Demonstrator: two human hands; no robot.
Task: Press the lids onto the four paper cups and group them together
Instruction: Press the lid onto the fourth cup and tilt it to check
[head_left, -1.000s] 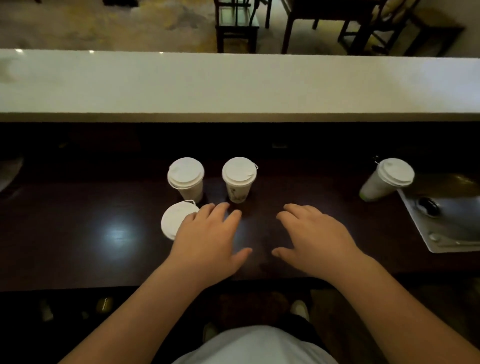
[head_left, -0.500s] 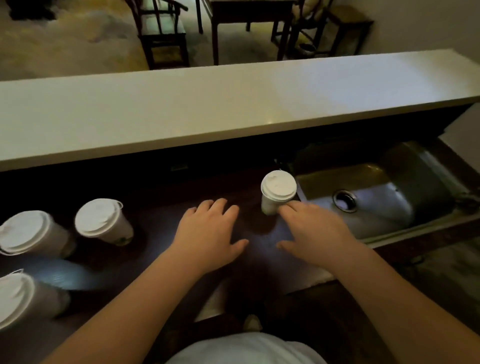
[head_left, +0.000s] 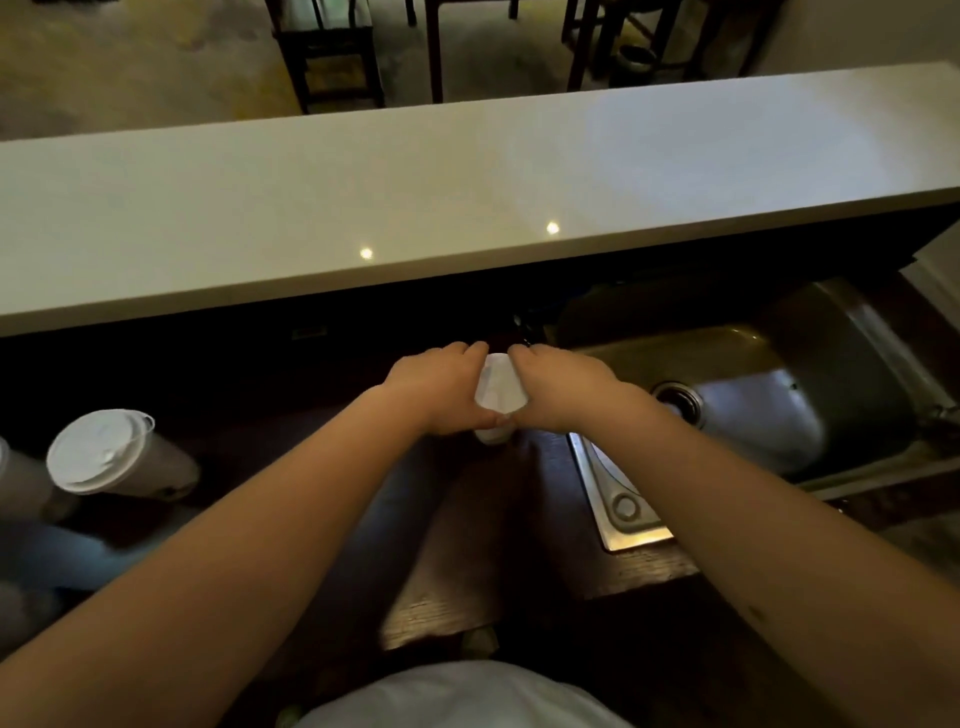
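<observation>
A white lidded paper cup (head_left: 498, 387) is clasped from both sides by the left hand (head_left: 441, 389) and the right hand (head_left: 563, 389), on the dark counter (head_left: 457, 545) just beside the steel sink (head_left: 779, 395), whose basin is seen bare around its drain. Its lid is largely hidden by fingers. A second lidded cup (head_left: 111, 454) stands well apart at the left; a further one (head_left: 18, 483) is cut off by the edge.

No legible text (cups blurred)

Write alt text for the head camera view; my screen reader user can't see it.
Both hands, left hand and right hand, cup a lidded paper cup on the dark counter beside a steel sink. Another lidded cup stands far left.
</observation>
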